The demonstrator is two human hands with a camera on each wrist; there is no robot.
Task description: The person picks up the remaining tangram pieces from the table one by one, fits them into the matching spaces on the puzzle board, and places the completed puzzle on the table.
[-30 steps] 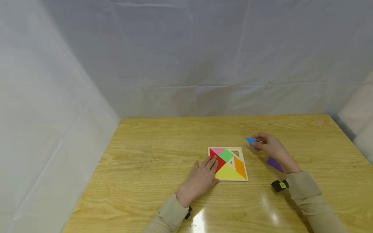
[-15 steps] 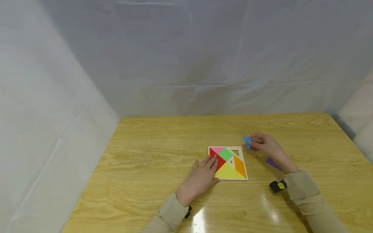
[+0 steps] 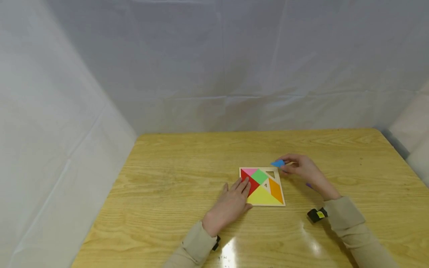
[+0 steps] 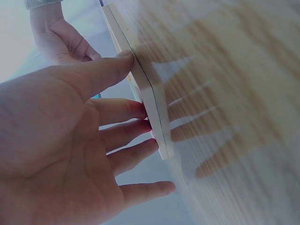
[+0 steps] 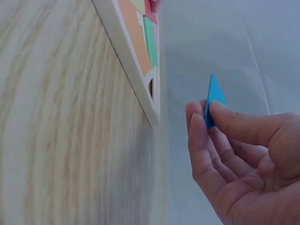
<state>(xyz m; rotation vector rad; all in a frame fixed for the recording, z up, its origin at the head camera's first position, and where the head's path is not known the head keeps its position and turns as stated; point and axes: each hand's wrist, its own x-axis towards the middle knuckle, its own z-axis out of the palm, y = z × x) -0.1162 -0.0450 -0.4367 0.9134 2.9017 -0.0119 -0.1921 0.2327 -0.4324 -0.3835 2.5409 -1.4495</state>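
A square wooden puzzle tray (image 3: 283,203) (image 4: 154,112) (image 5: 129,51) lies on the table with pink, green, red, yellow and orange pieces in it. A triangular gap (image 3: 270,174) shows at its far right corner. My right hand (image 3: 298,167) (image 5: 234,159) pinches a small blue triangle piece (image 3: 277,163) (image 5: 213,101) just above that corner. My left hand (image 3: 234,203) (image 4: 70,140) lies flat, fingers straight, touching the tray's left edge and the red piece (image 3: 249,182).
The wooden table (image 3: 174,178) has white sheeting behind and on both sides. A purple piece (image 3: 308,185) lies mostly hidden under my right wrist. A black wrist strap (image 3: 316,214) sits on the right sleeve.
My right hand has carried the blue triangle left, toward the tray's far right corner, and now covers most of the purple piece. The left hand has not moved.
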